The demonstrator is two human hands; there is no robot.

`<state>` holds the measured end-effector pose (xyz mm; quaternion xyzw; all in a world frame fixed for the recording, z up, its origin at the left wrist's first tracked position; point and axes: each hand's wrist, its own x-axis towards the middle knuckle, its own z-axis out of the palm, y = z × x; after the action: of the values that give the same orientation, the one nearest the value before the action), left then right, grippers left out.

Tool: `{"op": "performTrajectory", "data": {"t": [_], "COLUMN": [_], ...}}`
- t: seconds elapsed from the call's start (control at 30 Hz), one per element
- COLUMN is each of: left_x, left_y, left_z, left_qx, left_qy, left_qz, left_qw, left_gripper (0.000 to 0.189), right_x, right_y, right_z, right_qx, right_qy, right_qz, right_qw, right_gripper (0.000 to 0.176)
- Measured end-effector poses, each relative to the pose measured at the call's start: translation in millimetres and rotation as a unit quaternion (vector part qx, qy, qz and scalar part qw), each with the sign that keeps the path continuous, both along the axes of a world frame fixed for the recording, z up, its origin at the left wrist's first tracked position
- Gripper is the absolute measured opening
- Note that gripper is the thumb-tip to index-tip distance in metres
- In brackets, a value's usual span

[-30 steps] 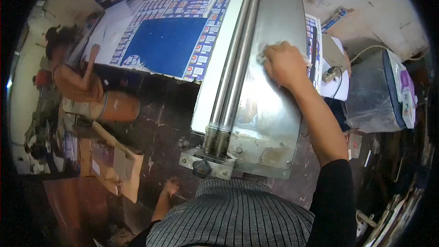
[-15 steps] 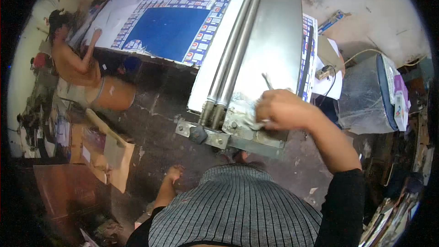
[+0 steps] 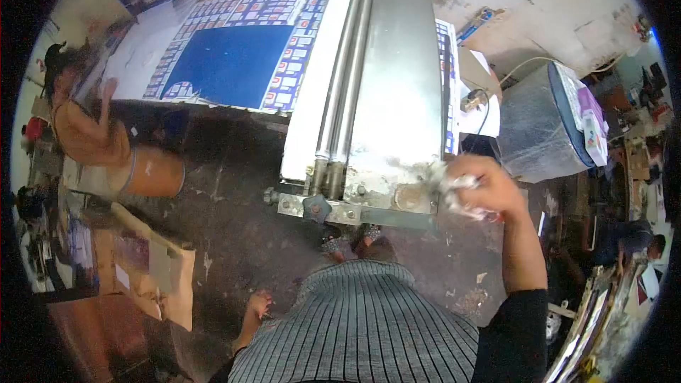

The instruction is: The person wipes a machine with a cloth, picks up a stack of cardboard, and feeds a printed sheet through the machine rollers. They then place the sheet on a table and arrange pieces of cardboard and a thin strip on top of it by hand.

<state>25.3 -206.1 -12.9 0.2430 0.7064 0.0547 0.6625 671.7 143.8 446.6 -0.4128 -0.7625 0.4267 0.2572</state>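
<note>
Beside the near right corner of the metal plate [image 3: 390,92], my right hand [image 3: 489,179] grips a crumpled rag [image 3: 460,194]; half a second ago both were over the plate. My left hand [image 3: 260,303] hangs loosely curled, whether empty I cannot tell. Printing on the blue-patterned sheet [image 3: 287,74] is too small to read. Rollers [image 3: 349,74] line the plate's left edge.

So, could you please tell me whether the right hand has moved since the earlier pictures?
Yes: against the metal plate, the right hand has moved nearer and rightward, from over it to beside its near right corner.
</note>
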Motion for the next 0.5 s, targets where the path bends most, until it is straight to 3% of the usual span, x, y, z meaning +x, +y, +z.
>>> {"op": "performTrajectory", "data": {"t": [0.1, 0.13, 0.17, 0.23, 0.3, 0.37, 0.4, 0.5], "left_x": [1, 2, 4, 13, 29, 50, 63, 101], "left_y": [3, 8, 13, 24, 38, 46, 41, 28], "left_z": [16, 21, 26, 37, 49, 59, 57, 50], "left_qx": [-0.054, -0.054, -0.050, -0.037, -0.020, -0.016, -0.020, -0.031], "left_qy": [0.010, 0.012, 0.014, 0.013, 0.016, 0.029, 0.043, -0.032], "left_qz": [0.122, 0.147, 0.171, 0.212, 0.237, 0.232, 0.223, 0.329], "left_qw": [0.991, 0.988, 0.984, 0.976, 0.971, 0.972, 0.974, 0.943], "left_gripper": [0.034, 0.033, 0.032, 0.030, 0.028, 0.029, 0.030, 0.032], "right_x": [61, 68, 79, 100, 118, 134, 145, 183], "right_y": [-4, 1, 6, 26, 56, 91, 106, 162], "right_z": [-6, -2, 5, 0, -13, -23, -30, -55], "right_qx": [0.097, 0.032, -0.015, 0.073, 0.092, 0.237, 0.236, 0.023], "right_qy": [-0.028, 0.047, 0.113, 0.131, 0.131, -0.020, -0.019, 0.280], "right_qz": [-0.242, -0.351, -0.378, -0.391, -0.394, -0.407, -0.400, -0.376], "right_qw": [0.965, 0.935, 0.919, 0.908, 0.905, 0.882, 0.885, 0.883], "right_gripper": [0.031, 0.030, 0.030, 0.035, 0.042, 0.046, 0.046, 0.047]}}
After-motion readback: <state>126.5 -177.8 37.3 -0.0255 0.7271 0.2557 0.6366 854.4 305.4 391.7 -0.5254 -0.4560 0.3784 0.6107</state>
